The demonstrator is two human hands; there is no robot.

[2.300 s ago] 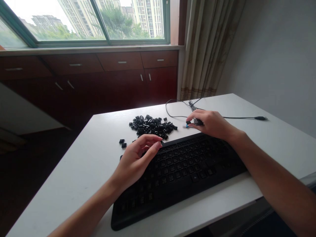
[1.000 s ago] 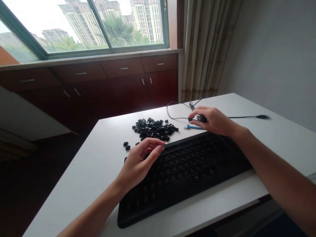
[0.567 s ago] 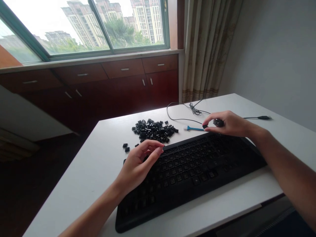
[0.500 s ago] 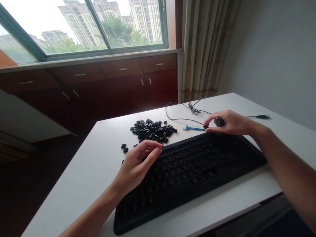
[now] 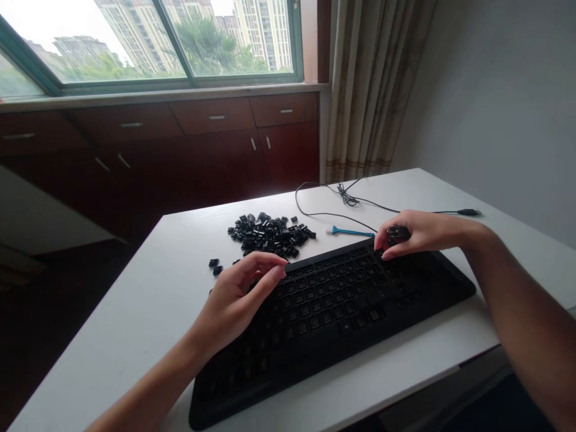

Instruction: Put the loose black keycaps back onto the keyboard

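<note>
A black keyboard (image 5: 333, 312) without its keycaps lies across the white table (image 5: 135, 324). My left hand (image 5: 234, 297) rests on the keyboard's left part, fingers curled loosely and apart, holding nothing. My right hand (image 5: 411, 234) hovers over the keyboard's top edge, fingers closed on small black keycaps (image 5: 398, 232). A pile of black keycaps (image 5: 267, 233) lies behind the keyboard. A blue keycap puller (image 5: 351, 231) lies on the table just left of my right hand.
The keyboard's cable (image 5: 351, 201) loops at the back, its USB plug (image 5: 468, 212) to the right. Two loose keycaps (image 5: 215, 266) lie left of the pile. Dark wooden cabinets (image 5: 180, 150), a window and a curtain (image 5: 373, 90) stand beyond the table.
My right hand left the blue puller on the table, picked up black keycaps and moved right and down to the keyboard's top edge. My left hand stayed put.
</note>
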